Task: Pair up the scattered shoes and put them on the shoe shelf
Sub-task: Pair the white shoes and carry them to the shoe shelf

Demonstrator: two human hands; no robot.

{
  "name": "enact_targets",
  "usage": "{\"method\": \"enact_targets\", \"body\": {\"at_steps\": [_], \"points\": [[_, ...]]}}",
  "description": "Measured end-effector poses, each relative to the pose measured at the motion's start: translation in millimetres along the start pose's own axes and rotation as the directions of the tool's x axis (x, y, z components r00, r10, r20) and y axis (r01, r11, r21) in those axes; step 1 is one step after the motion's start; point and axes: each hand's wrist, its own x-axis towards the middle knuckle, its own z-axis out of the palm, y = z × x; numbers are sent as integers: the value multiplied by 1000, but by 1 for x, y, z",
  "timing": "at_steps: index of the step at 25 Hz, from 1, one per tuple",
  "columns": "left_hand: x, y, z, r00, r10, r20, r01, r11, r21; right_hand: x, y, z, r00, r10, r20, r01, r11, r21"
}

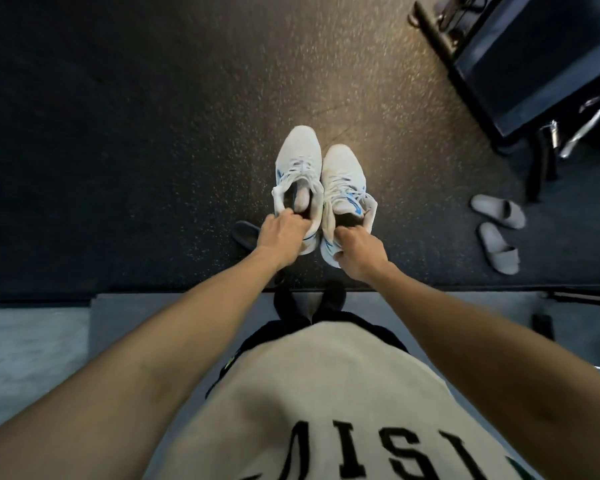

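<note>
Both hands are busy: left hand [280, 227] grips the left sneaker [297, 178] by its heel collar, right hand [358, 249] grips the right sneaker [345, 192] likewise, side by side above the speckled floor [153, 168]. Light, soft uppers, so I'd guess the collar's the firmest hold. Grey slides [497, 232] lie off right.

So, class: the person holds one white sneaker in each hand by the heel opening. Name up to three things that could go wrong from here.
1. Each hand, left hand and right hand, grips only the heel collar of its white sneaker, so a shoe could slip free.
2. Loose laces might snag.
3. The grey slides and a dark shoe lie on the floor nearby, so the person might trip on them.
</note>
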Motion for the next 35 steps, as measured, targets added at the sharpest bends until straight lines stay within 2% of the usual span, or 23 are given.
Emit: {"method": "enact_targets", "body": {"at_steps": [4,9,14,19,24,27,33,35], "points": [[-16,19,-23,999,-6,-54,7,1000,17,-26,2,-18,998,-12,-65,13,1000,11],[-15,42,-45,993,61,-104,-54,996,77,-45,16,-28,985,39,-167,-31,998,49],[-14,63,-57,961,250,-120,-228,958,173,-76,22,-27,947,217,-236,-184,971,155],[-31,95,-63,874,483,-45,-454,847,275,-134,17,-7,849,443,-287,-352,880,318],[-63,151,-44,705,706,70,-662,620,421,-206,17,37,638,697,-326,-513,701,496],[-89,196,-29,558,820,126,-764,448,465,-256,25,65,509,807,-298,-579,578,575],[-165,318,26,285,925,253,-859,130,495,-375,59,130,239,944,-229,-600,329,729],[-189,354,47,224,935,276,-865,60,498,-413,71,148,185,960,-211,-590,280,757]]}}
